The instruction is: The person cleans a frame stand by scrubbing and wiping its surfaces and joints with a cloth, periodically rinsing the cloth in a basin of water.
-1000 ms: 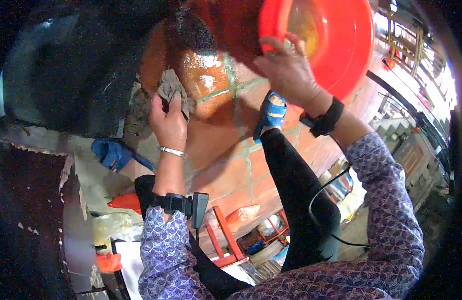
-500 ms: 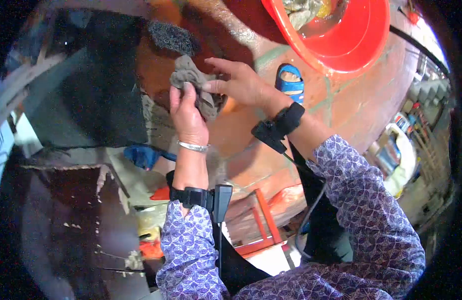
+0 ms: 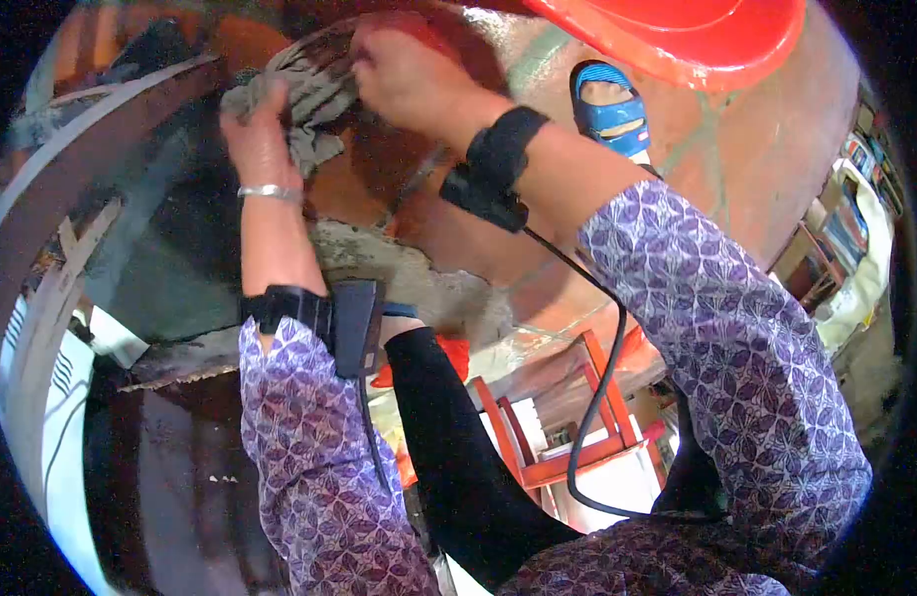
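Note:
A wrinkled grey cloth (image 3: 314,94) hangs bunched between my two hands above the reddish tiled floor. My left hand (image 3: 260,144), with a silver bangle at its wrist, has its fingers closed on the cloth's left part. Over on the other side, my right hand (image 3: 404,77) is curled in a fist at the cloth's upper right edge, its fingertips hidden from view. The cloth looks spread wider there, with folds running between the hands. Black straps with small devices circle both wrists.
A red plastic basin (image 3: 697,45) stands at the upper right, partly cut off. Below it is a foot in a blue sandal (image 3: 612,104). A red-framed chair (image 3: 582,457) is at the bottom middle. A dark panel (image 3: 190,228) lies left; a cable (image 3: 617,348) hangs from the right wrist device.
Both hands have moved left and upward in view with the cloth. The cloth has gone from a compact bunch to a wider spread. My right hand's fingers have closed.

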{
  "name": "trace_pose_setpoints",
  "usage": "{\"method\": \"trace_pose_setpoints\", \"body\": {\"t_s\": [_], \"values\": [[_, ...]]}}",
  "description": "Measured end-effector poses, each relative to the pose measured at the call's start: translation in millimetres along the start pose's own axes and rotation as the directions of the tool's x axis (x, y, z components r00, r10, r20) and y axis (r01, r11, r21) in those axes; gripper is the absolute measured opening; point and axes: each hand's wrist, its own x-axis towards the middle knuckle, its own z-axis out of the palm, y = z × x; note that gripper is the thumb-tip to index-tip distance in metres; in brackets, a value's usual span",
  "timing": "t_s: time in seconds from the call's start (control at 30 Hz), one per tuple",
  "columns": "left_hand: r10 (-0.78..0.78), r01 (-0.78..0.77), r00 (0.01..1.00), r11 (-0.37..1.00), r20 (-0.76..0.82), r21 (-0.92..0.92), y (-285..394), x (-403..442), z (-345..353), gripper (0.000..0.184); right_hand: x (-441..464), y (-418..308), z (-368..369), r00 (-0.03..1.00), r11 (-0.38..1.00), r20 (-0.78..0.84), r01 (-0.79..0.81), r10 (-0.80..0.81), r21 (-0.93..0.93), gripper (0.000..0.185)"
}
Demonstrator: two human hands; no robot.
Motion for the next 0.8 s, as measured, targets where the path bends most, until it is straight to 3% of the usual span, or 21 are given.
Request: {"method": "trace_pose_setpoints", "body": {"t_s": [0.03,0.07,0.1,0.17,0.2,0.23,0.27,0.3,0.33,0.37,0.43,0.5,0.57,0.6,0.63,0.67,0.7,0.77,0.8], "values": [[0.012,-0.016,0.999,0.997,0.050,0.077,-3,6,2,0.056,0,0,4,1.000,0.999,0.002,0.023,-0.023,-0.041,0.030],[-0.083,0.081,0.994,0.996,0.069,0.030,-4,12,3,0.048,-4,0,7,0.997,0.999,0.062,-0.044,0.045,-0.017,0.040],[-0.072,0.069,0.995,0.997,0.069,0.045,-5,11,1,0.048,-4,3,9,0.998,0.999,0.056,-0.040,0.040,0.000,0.040],[-0.243,0.290,0.936,0.943,0.253,-0.167,2,-6,2,0.037,0,2,12,0.906,0.849,0.071,-0.417,0.418,0.326,0.060],[-0.177,0.249,0.933,0.946,0.314,-0.207,6,-20,5,0.037,0,0,7,0.927,0.906,-0.056,-0.349,0.372,0.238,0.070],[-0.110,0.214,0.921,0.945,0.375,-0.249,10,-38,9,0.038,-2,2,10,0.929,0.902,-0.057,-0.340,0.367,0.267,0.070],[-0.147,0.250,0.912,0.940,0.382,-0.234,15,-51,10,0.039,-6,7,18,0.951,0.739,0.065,-0.276,0.301,0.615,0.069],[-0.187,0.288,0.903,0.932,0.387,-0.220,20,-64,10,0.040,-9,6,20,0.970,0.448,0.151,-0.222,0.188,0.866,0.068],[-0.173,0.269,0.910,0.938,0.376,-0.220,27,-76,11,0.038,-16,-11,7,0.959,0.260,0.258,-0.281,0.119,0.924,0.062],[-0.155,0.249,0.917,0.942,0.367,-0.224,34,-86,14,0.036,-21,-21,-2,0.963,0.247,0.248,-0.268,0.109,0.931,0.062],[-0.171,0.250,0.902,0.956,0.396,-0.156,57,-103,16,0.043,-24,-31,-16,0.977,0.261,0.204,-0.214,0.066,0.941,0.056],[-0.025,-0.070,0.903,0.977,0.428,0.203,80,-124,13,0.056,-14,-31,-19,0.970,0.262,0.206,-0.234,0.130,0.936,0.055],[0.237,-0.251,0.968,0.928,0.084,0.276,102,-133,-16,0.059,2,-45,-24,0.993,0.540,0.105,-0.115,0.049,0.834,0.054],[0.432,-0.443,0.895,0.835,0.108,0.327,125,-131,-24,0.057,6,-65,-30,0.998,0.600,0.054,-0.025,-0.030,0.800,0.055],[0.603,-0.607,0.785,0.703,0.141,0.371,152,-127,-30,0.054,6,-88,-43,0.995,0.778,-0.011,0.083,-0.098,0.623,0.060],[0.646,-0.658,0.750,0.705,0.144,0.265,175,-122,-37,0.052,6,-109,-51,0.970,0.784,-0.028,0.212,-0.241,0.583,0.064],[0.687,-0.701,0.713,0.696,0.141,0.154,194,-118,-38,0.050,9,-125,-34,0.917,0.761,-0.187,0.398,-0.353,0.513,0.063],[0.715,-0.714,0.671,0.695,0.197,-0.087,218,-116,-22,0.046,13,-148,-33,0.887,0.777,-0.124,0.452,-0.446,0.438,0.056],[0.685,-0.695,0.704,0.719,0.184,-0.018,224,-106,-37,0.038,19,-153,-28,0.865,0.820,-0.054,0.491,-0.499,0.294,0.055]]}}
